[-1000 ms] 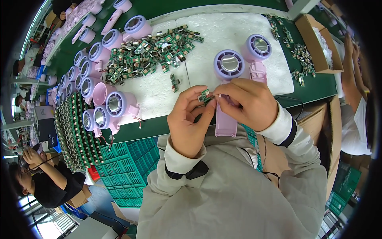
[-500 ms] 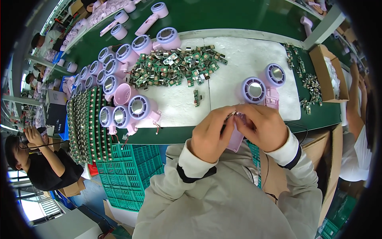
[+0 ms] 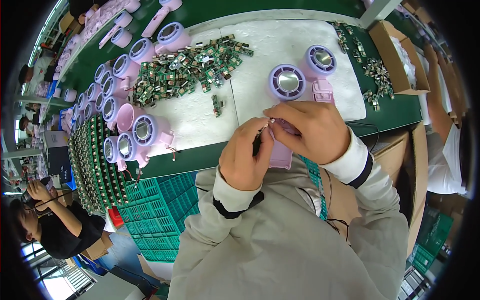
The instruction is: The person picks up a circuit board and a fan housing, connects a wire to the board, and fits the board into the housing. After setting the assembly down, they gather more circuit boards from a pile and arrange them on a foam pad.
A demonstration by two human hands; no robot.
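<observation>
My left hand (image 3: 246, 155) is closed around a small dark part (image 3: 257, 142), mostly hidden by the fingers; it looks like a circuit board. At its fingertips my right hand (image 3: 314, 131) pinches a tiny white wire connector (image 3: 272, 121). Below both hands a pink handle (image 3: 281, 156) sticks out toward me, in line with a lilac-rimmed round fan head (image 3: 287, 82); the join is hidden. A second fan head (image 3: 320, 61) with a pink handle base (image 3: 322, 91) lies just beyond, to the right. Left of my hands lies a single green circuit board (image 3: 216, 106).
A heap of circuit boards (image 3: 192, 67) covers the left of the white foam mat (image 3: 260, 42). Several fan heads (image 3: 145, 129) stand left, beside panels of boards (image 3: 95, 167). An open carton (image 3: 417, 75) is at right. Green crates (image 3: 155, 215) stand below; co-workers sit around.
My view has shifted, so the table appears further up and left. Both hands stay together over the pink handle, with fingertips slightly rearranged around the small connector.
</observation>
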